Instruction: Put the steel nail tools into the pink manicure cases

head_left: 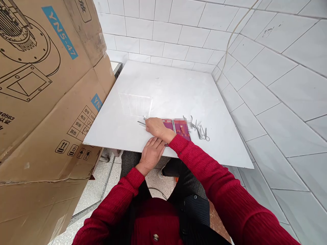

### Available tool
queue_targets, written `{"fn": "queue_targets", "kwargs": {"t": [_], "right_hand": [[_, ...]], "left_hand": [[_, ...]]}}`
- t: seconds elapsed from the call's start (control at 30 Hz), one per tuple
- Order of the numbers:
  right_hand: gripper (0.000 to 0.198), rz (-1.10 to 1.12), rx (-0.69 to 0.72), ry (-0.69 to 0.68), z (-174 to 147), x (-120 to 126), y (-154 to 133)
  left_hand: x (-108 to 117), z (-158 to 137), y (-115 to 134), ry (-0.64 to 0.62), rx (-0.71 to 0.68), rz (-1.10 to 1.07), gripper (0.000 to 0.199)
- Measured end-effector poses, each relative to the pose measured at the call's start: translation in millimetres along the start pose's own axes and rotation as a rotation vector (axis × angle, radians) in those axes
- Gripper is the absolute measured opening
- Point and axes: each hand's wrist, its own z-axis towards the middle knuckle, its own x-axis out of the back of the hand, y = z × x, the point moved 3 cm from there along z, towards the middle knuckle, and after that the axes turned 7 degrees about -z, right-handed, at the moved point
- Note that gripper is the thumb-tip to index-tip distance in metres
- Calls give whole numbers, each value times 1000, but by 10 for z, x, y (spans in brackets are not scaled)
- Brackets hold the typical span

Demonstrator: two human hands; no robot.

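Note:
A small open manicure case with a purple-red lining lies near the front edge of the white table. My left hand rests on the case's near left side, fingers stretched out and flat. Crossing above it, my right hand reaches to the case's left end with its fingers curled down. Its fingertips are hidden, so what they grip, if anything, cannot be made out. Thin metal tools lie right beside those fingers. To the right of the case, several metal grooming tools are scattered, among them small scissors.
The white table meets a tiled wall behind and on the right. A large cardboard box stands close along the left side. A pale cable hangs down the corner. My legs are below the table's front edge.

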Motion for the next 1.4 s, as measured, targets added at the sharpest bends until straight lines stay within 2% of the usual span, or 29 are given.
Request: {"fn": "queue_targets", "kwargs": {"t": [0.07,0.13,0.3,0.37,0.47,0.6,0.77,1.03,1.23,1.4], "right_hand": [[11,152,-42,79,-54,1,141],[12,397,-120,151,-121,-20,320],[15,1188,-296,137,-296,-177,679],[15,1351,-346,176,-356,-211,772],[18,1462,-373,237,-429,-238,875],[32,1530,-366,264,-490,-291,962],[53,1452,-331,247,-469,-359,985],[48,1295,-346,280,-365,-347,964],[44,1284,-349,295,-357,-402,977],[25,1173,-353,264,-335,-489,990]], "left_hand": [[-1,6,1,-9,4,-9,27],[1,10,4,-15,3,-13,26],[14,14,3,-17,-1,-14,24],[18,15,0,-23,-3,-15,24],[23,20,-5,-27,-4,-6,25],[25,30,-4,-29,-14,8,26],[23,38,-4,-35,-10,12,25],[22,41,-6,-57,9,-6,27],[20,39,-3,-50,-1,3,25],[18,40,-7,-50,5,-13,26]]}}
